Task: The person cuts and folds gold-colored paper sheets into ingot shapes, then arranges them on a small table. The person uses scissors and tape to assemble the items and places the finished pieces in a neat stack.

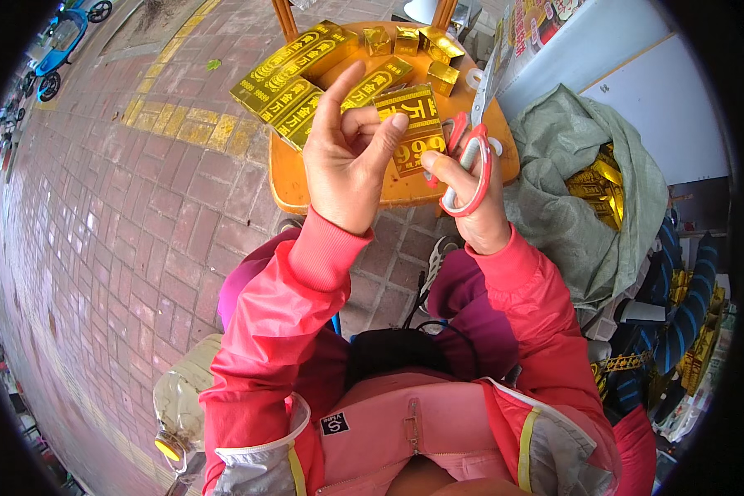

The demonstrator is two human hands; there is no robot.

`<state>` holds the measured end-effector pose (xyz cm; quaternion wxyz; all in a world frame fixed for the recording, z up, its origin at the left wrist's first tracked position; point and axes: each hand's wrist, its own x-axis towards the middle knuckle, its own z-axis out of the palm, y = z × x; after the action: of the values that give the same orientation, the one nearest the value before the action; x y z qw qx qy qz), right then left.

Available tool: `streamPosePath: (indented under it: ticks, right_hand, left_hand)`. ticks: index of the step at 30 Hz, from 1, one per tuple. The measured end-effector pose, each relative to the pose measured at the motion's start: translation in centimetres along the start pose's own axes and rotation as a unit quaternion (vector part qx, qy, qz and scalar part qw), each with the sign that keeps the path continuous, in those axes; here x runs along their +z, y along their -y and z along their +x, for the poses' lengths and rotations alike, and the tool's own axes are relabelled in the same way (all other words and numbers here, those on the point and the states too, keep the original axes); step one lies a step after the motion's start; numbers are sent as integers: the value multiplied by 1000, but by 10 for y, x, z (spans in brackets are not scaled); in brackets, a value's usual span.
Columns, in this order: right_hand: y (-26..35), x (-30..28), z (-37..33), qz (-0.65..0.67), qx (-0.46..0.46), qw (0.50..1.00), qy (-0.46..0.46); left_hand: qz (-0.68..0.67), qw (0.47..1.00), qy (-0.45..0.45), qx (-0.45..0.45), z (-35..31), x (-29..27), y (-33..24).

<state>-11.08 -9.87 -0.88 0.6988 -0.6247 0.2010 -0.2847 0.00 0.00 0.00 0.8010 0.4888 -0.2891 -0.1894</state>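
Observation:
My right hand is closed around scissors with red and grey handles, their blades pointing away. Its thumb also presses on the lower right edge of a shiny gold printed paper piece, which is held up over the stool. To the left of that piece, my left hand is raised with its index finger stretched out and its thumb apart. The left thumb tip overlaps the gold piece from this view; whether it touches cannot be seen. Flat gold printed stacks lie beyond on the wooden stool.
Several small folded gold boxes stand at the stool's far right, near a white tape roll. On the right, a green woven sack contains gold pieces. A plastic jug stands on the brick pavement at lower left.

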Motion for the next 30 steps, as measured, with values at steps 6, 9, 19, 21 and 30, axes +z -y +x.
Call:
streamPosePath:
  ticks: [6, 9, 19, 21, 30]
  right_hand:
    - [3, -2, -2, 3, 5, 1000, -1]
    - [0, -1, -4, 26, 3, 1000, -1]
    - [-2, 1, -5, 43, 16, 999, -4]
    - [-3, 0, -3, 44, -4, 999, -17]
    - [7, -41, 27, 62, -58, 995, -55]
  left_hand:
    - [24, 999, 8, -33, 0, -1, -5]
    - [34, 999, 6, -36, -1, -2, -8]
    - [32, 999, -12, -34, 2, -4, -6]
    - [32, 999, -17, -35, 3, -6, -4]
    - [-18, 975, 67, -210, -9, -4, 11]
